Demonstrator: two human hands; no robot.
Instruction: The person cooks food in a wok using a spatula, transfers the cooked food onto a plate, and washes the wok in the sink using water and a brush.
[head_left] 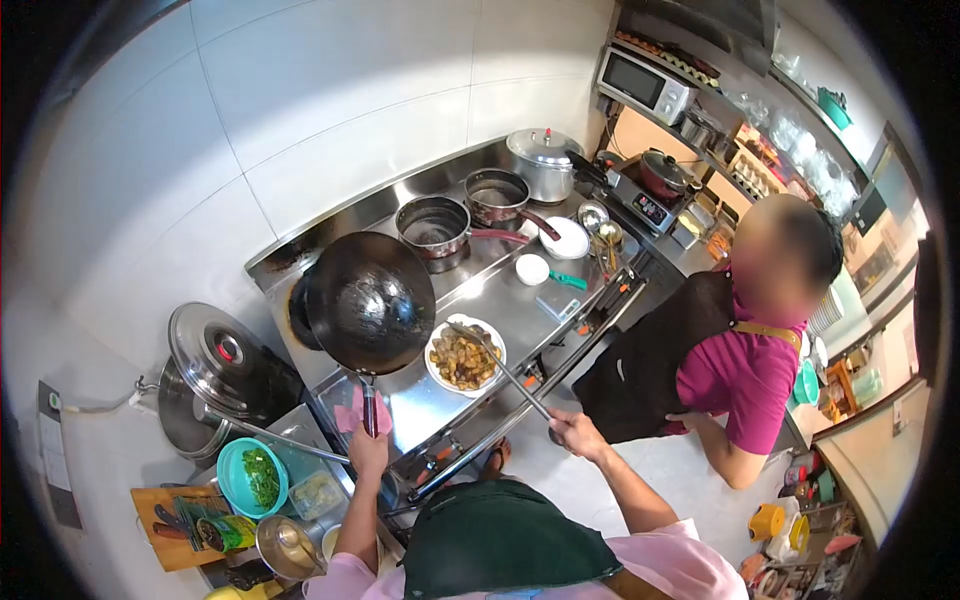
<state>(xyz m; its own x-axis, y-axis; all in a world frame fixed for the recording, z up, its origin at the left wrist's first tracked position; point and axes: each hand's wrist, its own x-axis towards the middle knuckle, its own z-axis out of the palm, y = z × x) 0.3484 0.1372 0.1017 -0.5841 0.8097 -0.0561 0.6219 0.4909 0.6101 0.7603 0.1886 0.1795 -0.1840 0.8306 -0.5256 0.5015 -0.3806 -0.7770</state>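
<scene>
My left hand (368,452) is closed around the handle of a dark wok (372,310), which is held tilted so its inside shows, dark and shiny. A pink cloth (350,412) lies beside that handle. In my right hand (580,437) is the handle end of a long metal spatula (520,388). Its head rests over a white plate (430,372) heaped with browned, chunky cooked food (462,362). The plate sits on the steel stove top, just right of the wok.
Two saucepans (432,222) and a lidded pot (541,180) stand along the stove's back. A white bowl (532,268) is near the green handle (568,281). Another person (700,350) stands close on the right. At left are a teal basin (230,465) of greens and a cutting board (150,505).
</scene>
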